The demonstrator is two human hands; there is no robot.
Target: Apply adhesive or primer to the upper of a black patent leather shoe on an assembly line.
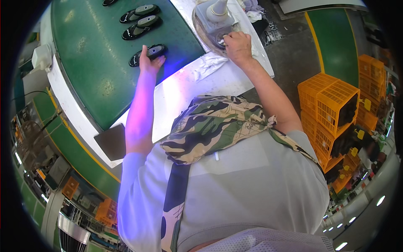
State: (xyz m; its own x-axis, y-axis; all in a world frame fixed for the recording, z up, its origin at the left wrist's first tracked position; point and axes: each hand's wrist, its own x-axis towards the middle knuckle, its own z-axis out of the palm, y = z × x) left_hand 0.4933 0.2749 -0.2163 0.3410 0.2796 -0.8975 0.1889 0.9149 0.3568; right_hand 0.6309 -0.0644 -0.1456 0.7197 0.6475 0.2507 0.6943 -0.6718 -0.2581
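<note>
On the green surface, my left hand point(150, 63) is at the nearest black shoe point(157, 50). Its thumb reaches up across the shoe and its fingers stretch out along the near side, apart from the thumb. The shoe is low-cut, with a grey-green inside. Two similar black shoes, one point(140, 27) and another point(138, 14), lie side by side farther off. Over at the right, my right hand point(238, 47) is closed at a round, brownish tray point(200, 31). A small white bit point(221, 41) shows at its fingertips, too small to name.
A white bottle with a tapered top point(218, 10) stands in a clear container beside my right hand. White crumpled cloth point(210, 66) lies on the white table point(176, 98). Orange crates point(329, 98) are stacked at the right. A dark flat panel point(111, 142) is at the table's left corner.
</note>
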